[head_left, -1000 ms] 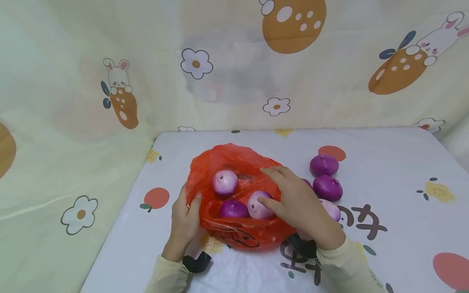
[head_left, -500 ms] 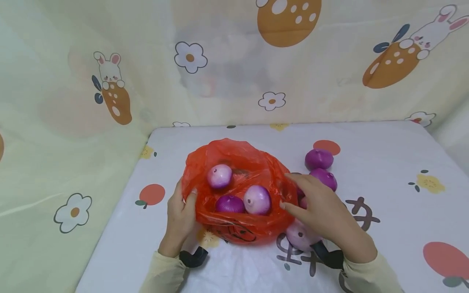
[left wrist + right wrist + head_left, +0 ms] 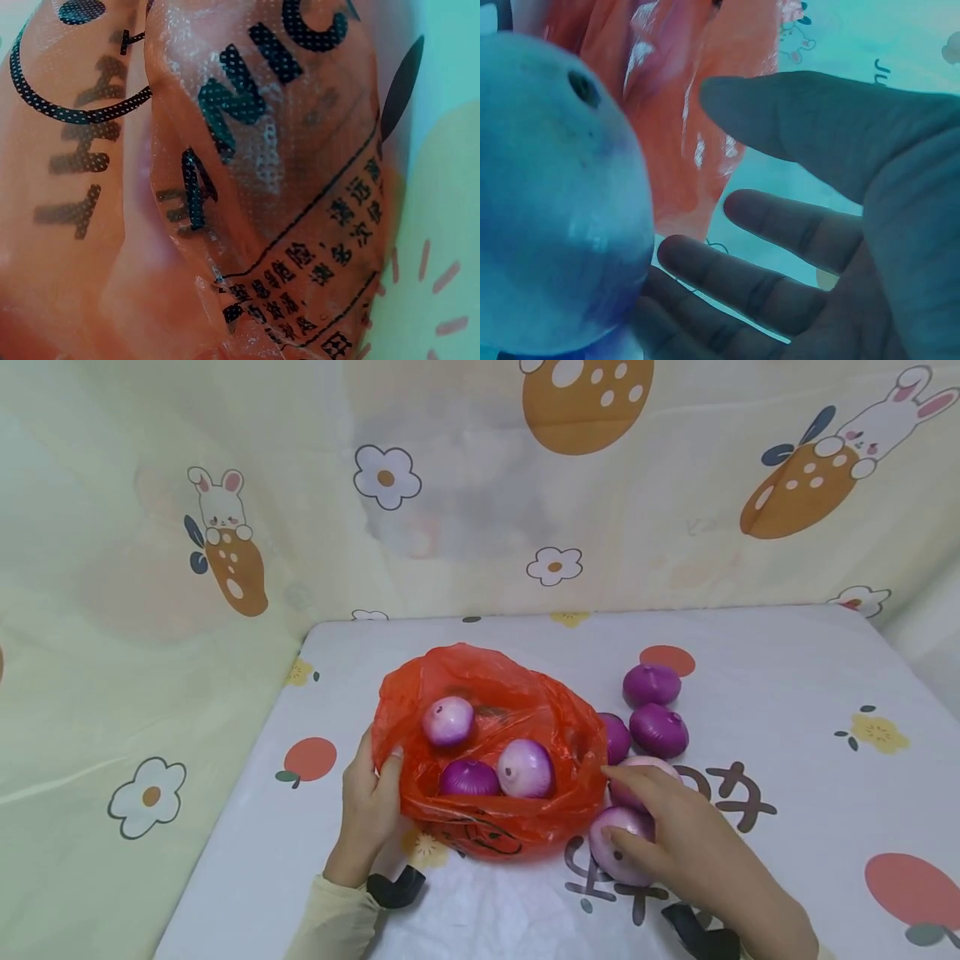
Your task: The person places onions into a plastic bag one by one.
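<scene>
**A:** What should the right hand [image 3: 678, 835] mind just now?

**B:** Its fingers are spread loosely over the pale pink round onion [image 3: 618, 853] lying on the table just at 4 o'clock of the crinkly red plastic bag [image 3: 487, 760]. The wrist view shows the fingertips [image 3: 705, 262] under the onion's side with the thumb held off it, so the hand is apart, not clamped. I'd judge it best to bring the thumb over the top and cup the onion fully; the skin looks smooth and could roll away.

**A:** And the left hand [image 3: 369, 802]?

**B:** It grips the bag's rim at 9 o'clock, thumb hooked inside, fingers outside, holding the mouth wide. Keeping that rim low and open should give a clean way in.

**A:** What else lies around?

**B:** Three onions sit inside the bag: a pale one [image 3: 448, 721], a dark purple one [image 3: 468, 777] and another pale one [image 3: 526, 768]. More dark purple onions [image 3: 658, 730] cluster at 2 o'clock of the bag on the white fruit-printed tablecloth [image 3: 787, 710].

**A:** The arms?

**B:** Both forearms come in from 6 o'clock, cream sleeves low over the table.
</scene>
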Demonstrator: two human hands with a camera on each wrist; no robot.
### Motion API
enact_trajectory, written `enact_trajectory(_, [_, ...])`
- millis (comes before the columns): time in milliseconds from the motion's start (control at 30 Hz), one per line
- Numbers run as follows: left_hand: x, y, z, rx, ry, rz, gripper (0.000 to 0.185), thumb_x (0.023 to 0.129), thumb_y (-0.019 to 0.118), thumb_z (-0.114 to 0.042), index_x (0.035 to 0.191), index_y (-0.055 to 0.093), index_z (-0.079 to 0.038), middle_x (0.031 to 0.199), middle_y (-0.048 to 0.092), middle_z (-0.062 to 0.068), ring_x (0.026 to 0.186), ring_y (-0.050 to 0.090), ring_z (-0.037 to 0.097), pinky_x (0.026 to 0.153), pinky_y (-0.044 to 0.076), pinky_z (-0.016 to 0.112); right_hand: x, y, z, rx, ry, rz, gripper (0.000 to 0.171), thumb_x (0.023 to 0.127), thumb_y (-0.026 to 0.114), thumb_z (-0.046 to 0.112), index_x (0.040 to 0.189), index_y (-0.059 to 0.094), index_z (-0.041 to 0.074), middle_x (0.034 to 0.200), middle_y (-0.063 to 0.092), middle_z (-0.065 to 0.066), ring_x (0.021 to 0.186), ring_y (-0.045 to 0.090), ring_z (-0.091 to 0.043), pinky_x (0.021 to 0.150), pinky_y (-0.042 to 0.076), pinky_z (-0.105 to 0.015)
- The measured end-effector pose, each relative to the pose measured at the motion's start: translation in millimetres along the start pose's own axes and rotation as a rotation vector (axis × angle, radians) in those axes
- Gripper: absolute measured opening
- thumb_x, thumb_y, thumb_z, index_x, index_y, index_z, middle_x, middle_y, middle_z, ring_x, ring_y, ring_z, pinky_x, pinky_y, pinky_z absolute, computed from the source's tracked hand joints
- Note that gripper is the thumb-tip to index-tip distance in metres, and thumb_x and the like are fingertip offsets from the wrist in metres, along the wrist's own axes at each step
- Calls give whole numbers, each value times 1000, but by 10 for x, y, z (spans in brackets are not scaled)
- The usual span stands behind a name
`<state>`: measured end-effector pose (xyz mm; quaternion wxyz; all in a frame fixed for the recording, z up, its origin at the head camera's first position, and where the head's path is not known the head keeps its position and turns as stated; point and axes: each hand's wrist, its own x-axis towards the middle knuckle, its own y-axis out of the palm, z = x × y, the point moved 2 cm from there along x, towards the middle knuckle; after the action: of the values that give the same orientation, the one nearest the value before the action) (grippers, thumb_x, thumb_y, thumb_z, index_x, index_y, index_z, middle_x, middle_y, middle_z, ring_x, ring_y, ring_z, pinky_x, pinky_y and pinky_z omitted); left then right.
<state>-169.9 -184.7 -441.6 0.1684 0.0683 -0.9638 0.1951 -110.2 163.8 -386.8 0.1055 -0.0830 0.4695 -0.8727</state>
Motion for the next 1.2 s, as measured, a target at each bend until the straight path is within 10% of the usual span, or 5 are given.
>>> enact_trajectory(500, [4,-7,-2,-5,-1,0,53,104,54,-7,155,44,-10,144,63,11,122,68,31,94,60,45,-11,259,-138,-83,156,266,79,72,92,36,143,64,19,140,59,-10,117,62,-31,89,60,-60])
enact_trajectory(1200, [2,0,-8,-3,-6,6,51,103,55,-7,154,45,-8,143,63,12,121,68,31,94,60,46,-13,79,-105,-67,-32,1,68,77,87,26,141,65,16,129,65,-9,113,62,-30,88,60,-61])
